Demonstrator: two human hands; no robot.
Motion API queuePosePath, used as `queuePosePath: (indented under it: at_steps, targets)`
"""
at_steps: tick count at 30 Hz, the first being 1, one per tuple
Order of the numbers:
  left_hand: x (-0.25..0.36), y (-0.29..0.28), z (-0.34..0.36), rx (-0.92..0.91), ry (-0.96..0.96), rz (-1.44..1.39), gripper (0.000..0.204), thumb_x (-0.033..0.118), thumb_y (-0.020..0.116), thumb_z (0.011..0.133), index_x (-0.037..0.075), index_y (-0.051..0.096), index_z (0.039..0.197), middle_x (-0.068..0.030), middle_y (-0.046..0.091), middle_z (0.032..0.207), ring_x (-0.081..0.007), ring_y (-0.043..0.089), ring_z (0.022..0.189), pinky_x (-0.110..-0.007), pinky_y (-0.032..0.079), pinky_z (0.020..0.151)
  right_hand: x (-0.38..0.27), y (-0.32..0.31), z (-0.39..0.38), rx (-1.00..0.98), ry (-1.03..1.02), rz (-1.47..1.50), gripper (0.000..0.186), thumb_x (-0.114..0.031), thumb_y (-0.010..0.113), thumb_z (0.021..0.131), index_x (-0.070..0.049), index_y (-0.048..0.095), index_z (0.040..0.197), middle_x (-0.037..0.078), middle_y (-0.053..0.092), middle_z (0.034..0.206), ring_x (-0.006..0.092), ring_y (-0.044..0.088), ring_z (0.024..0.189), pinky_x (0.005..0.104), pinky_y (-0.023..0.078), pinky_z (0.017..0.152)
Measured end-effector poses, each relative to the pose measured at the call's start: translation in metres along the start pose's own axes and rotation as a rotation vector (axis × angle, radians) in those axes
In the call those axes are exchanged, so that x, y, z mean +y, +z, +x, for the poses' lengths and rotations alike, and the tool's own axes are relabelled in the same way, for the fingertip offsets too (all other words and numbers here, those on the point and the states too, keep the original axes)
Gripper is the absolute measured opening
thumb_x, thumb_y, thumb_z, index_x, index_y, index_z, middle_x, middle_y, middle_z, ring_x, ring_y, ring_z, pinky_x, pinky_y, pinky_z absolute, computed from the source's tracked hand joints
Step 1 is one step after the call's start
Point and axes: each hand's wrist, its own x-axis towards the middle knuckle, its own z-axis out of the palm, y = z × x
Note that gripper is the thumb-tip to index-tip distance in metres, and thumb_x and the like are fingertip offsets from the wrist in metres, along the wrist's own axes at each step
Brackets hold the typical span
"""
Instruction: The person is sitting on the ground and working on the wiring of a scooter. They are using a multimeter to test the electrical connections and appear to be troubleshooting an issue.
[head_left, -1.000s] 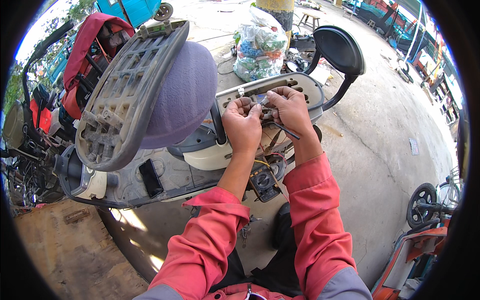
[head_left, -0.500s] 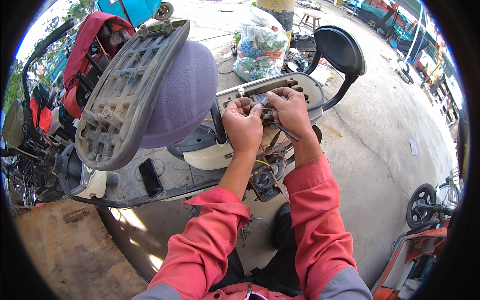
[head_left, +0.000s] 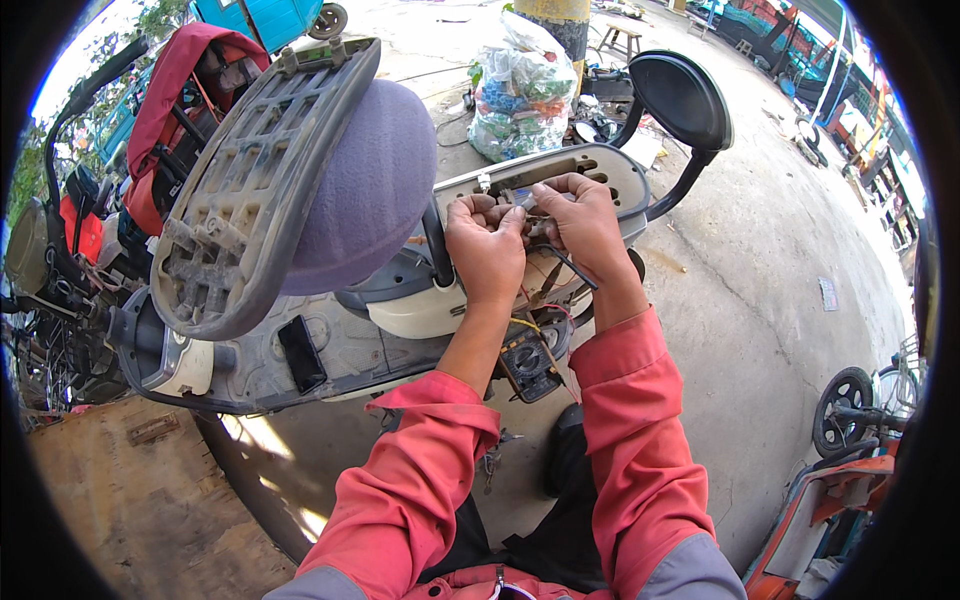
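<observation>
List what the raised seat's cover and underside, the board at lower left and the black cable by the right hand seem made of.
Seat cover: probably fabric; matte purple with faint ridges.
Seat underside: likely moulded plastic; dull, dusty, with a ribbed grid.
Board: wood, perhaps plywood; rough, mottled brown face.
Black cable: likely rubber or plastic sheathing; looks smooth; core hidden.

Shows a small pale part [head_left: 526, 202], held up over the tail of the scooter [head_left: 420, 318], mostly covered, exact shape unclear. Includes dark wires [head_left: 536, 234] bunched just beside it, and a thin black cable [head_left: 573, 268] slanting down across the scooter's near edge.
</observation>
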Motion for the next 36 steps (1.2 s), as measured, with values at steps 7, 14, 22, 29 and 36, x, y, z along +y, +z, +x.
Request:
queuePosePath:
  at_steps: [7,14,22,29,36]
  targets:
    - [-0.0024,-0.0014,0.0011,-0.023,0.021,0.026,0.020,-0.009,0.067,0.087,-0.002,0.051,0.097,-0.0108,0.067,0.083,-0.0146,0.068,0.065,-0.024,0.055,0.052,0.0017,-0.0006,0.0011,-0.020,-0.001,0.020,0.020,-0.013,0.068,0.094,0.005,0.064,0.103,0.006,0.066,0.075,0.0054,0.053,0.051,0.0213,0.038,0.041]
    - [0.0014,-0.0022,-0.0007,-0.042,0.007,0.018,0.015,-0.008,0.064,0.088,-0.003,0.054,0.097,-0.0106,0.066,0.084,-0.0156,0.068,0.065,-0.025,0.056,0.054,0.0035,-0.0019,0.0032,-0.019,0.003,-0.012,0.019,-0.014,0.067,0.095,0.004,0.065,0.102,0.007,0.067,0.078,0.0052,0.052,0.050,0.0210,0.039,0.042]
    - [-0.0003,-0.0022,-0.0003,-0.050,0.018,0.006,0.013,-0.008,0.064,0.088,-0.002,0.055,0.095,-0.0067,0.063,0.083,-0.0130,0.067,0.066,-0.024,0.056,0.057,0.0022,0.0007,0.0033,-0.001,0.016,0.013,0.019,-0.014,0.067,0.096,0.004,0.065,0.103,0.006,0.067,0.079,0.0037,0.051,0.050,0.0197,0.038,0.042]
    - [-0.0006,-0.0027,-0.0004,-0.053,0.015,-0.008,0.012,-0.007,0.064,0.088,-0.003,0.054,0.094,-0.0073,0.063,0.083,-0.0142,0.068,0.067,-0.025,0.057,0.058,0.0017,-0.0005,0.0027,-0.024,0.003,0.004,0.019,-0.011,0.069,0.093,0.006,0.065,0.103,0.007,0.067,0.079,0.0062,0.054,0.053,0.0215,0.041,0.045]
    - [-0.0003,-0.0027,-0.0003,-0.059,-0.001,-0.055,0.011,-0.008,0.064,0.089,-0.003,0.054,0.092,-0.0093,0.065,0.081,-0.0159,0.069,0.065,-0.026,0.057,0.058,0.0047,-0.0040,0.0060,-0.076,-0.024,-0.047,0.030,-0.009,0.076,0.086,0.010,0.063,0.107,0.007,0.067,0.078,0.0065,0.056,0.054,0.0226,0.044,0.046]
